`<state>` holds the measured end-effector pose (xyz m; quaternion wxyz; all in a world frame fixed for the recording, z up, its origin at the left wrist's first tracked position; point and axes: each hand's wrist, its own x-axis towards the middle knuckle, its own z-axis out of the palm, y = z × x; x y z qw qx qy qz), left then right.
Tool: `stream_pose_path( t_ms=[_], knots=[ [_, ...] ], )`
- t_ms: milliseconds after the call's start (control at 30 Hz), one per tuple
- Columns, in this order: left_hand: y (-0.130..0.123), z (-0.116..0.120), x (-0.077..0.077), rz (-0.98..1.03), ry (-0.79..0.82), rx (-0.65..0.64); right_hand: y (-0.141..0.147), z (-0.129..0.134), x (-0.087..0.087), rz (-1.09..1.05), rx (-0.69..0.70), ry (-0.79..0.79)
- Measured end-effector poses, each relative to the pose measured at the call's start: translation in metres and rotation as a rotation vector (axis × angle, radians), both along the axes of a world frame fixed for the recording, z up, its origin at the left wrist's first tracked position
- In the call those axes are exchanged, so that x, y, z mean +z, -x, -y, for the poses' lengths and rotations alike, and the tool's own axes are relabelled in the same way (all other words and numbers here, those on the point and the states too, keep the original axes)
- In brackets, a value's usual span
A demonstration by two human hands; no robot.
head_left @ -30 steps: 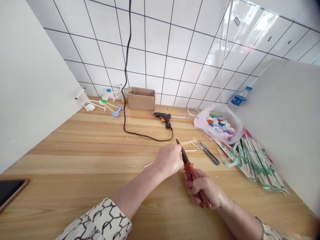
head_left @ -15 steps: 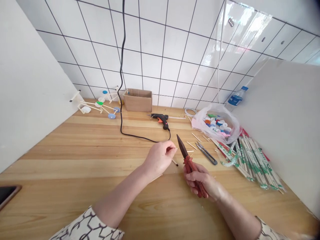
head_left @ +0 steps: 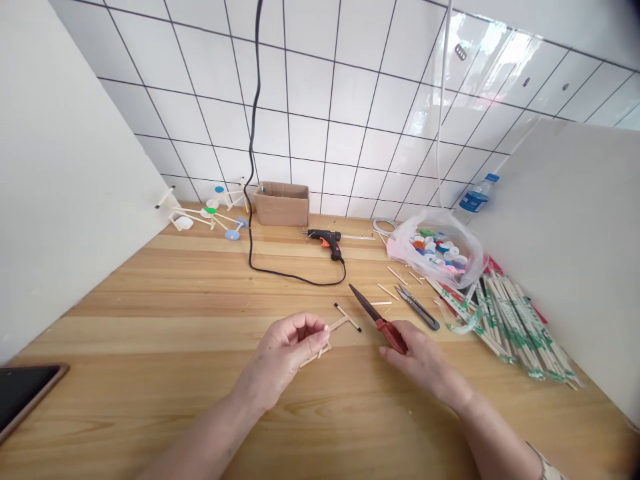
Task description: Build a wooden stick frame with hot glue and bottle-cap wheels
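My left hand (head_left: 293,343) is closed in a pinch, with a tiny pale piece of stick (head_left: 327,327) showing at the fingertips. Just beyond them lies a thin wooden stick frame (head_left: 341,321), its crossbar black at both ends. Part of this frame is hidden by the hand, and I cannot tell whether the fingers touch it. My right hand (head_left: 417,357) is around the red handles of pliers (head_left: 367,305) with long, dark, pointed jaws. These jaws look closed, point up and left, and are low over the table.
A black glue gun (head_left: 326,241) lies behind, its cord running left. Thread snips (head_left: 419,308), stick offcuts (head_left: 397,275), a bag of bottle caps (head_left: 440,250) and wrapped chopsticks (head_left: 520,327) are right. A cardboard box (head_left: 283,205) and cap-wheeled stick models (head_left: 210,213) stand back left; a phone (head_left: 30,397) lies left.
My left hand has moved down and left, uncovering more of the stick frame. My right hand has shifted slightly right, and the pliers now lie lower and more slanted. The view has shifted a little.
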<state>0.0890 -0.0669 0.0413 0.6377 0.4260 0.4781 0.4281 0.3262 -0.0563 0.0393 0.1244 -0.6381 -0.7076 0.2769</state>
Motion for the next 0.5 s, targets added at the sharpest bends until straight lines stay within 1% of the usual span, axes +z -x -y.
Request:
stream_pose_path(
  t_ms=[133,267,400,500],
  knots=[
    [-0.002,-0.001,-0.002,0.102,-0.005,0.008,0.0,-0.002,-0.002,0.094,-0.039,-0.045],
    [0.0,-0.003,-0.007,0.112,-0.026,-0.001,-0.001,-0.007,-0.008,0.235,-0.065,-0.085],
    [0.001,-0.003,-0.012,0.112,-0.059,-0.01,-0.01,-0.018,-0.016,0.442,-0.071,-0.257],
    [0.0,-0.002,-0.015,0.079,-0.087,-0.032,-0.018,-0.027,-0.019,0.51,-0.1,-0.345]
  ],
)
